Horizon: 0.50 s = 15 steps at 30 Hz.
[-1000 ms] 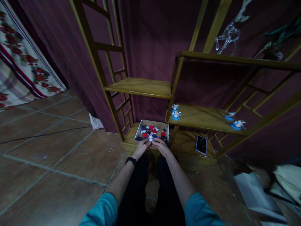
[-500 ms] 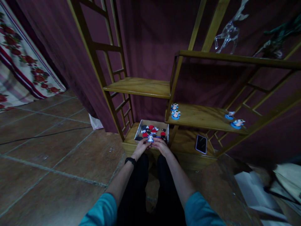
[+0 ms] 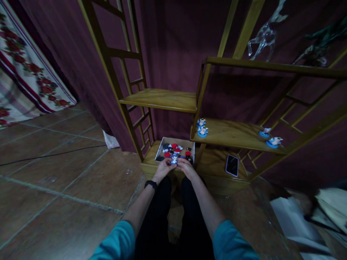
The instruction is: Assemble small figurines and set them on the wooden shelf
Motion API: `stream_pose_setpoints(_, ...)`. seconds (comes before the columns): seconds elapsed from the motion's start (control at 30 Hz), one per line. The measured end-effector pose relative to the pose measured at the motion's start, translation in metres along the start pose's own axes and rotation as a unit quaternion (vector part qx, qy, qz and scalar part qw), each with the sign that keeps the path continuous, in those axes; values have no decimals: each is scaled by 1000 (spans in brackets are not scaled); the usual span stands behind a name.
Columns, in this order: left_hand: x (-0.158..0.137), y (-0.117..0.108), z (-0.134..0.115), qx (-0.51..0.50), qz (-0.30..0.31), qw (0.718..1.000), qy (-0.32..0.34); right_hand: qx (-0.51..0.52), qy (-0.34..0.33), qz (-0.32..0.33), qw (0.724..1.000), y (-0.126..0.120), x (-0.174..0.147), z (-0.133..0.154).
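Between my two hands I hold a small white and blue-purple figurine (image 3: 174,159) over the near edge of a shallow cardboard box (image 3: 179,140). My left hand (image 3: 163,168) has its fingers closed on the figurine's left side. Fingers of my right hand (image 3: 185,167) grip it from the right. Inside the box lie several red discs, such as a red disc (image 3: 167,155), among dark and white pieces too small to name. The box rests on the low left board of a wooden shelf.
On the middle-right shelf (image 3: 230,131) stand several figurines on blue bases, including a figurine (image 3: 202,131) at left and another figurine (image 3: 274,142) at right. Below lies a phone (image 3: 232,165). A glass animal ornament (image 3: 262,38) stands higher up. A cable (image 3: 54,155) crosses the floor.
The figurine has tilted or turned slightly between my hands and shifted a little to the right. The box and shelf items look the same.
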State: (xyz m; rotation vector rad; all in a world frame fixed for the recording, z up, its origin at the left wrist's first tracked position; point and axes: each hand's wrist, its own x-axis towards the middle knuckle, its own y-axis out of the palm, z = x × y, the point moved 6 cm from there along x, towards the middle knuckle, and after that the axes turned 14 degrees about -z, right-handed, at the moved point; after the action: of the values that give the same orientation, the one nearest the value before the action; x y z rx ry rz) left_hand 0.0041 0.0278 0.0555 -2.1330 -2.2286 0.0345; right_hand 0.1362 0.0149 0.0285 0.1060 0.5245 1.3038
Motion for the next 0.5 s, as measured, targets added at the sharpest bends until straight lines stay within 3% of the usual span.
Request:
stream_pose_setpoints(0.3,-5,1,-6,100,-11,992,80,0,-13,-4,1000,1,-2,1)
stream_pose_setpoints(0.5,-11,1,-16,243,-35,955,167,-29,-21,-14,999,1,2,-3)
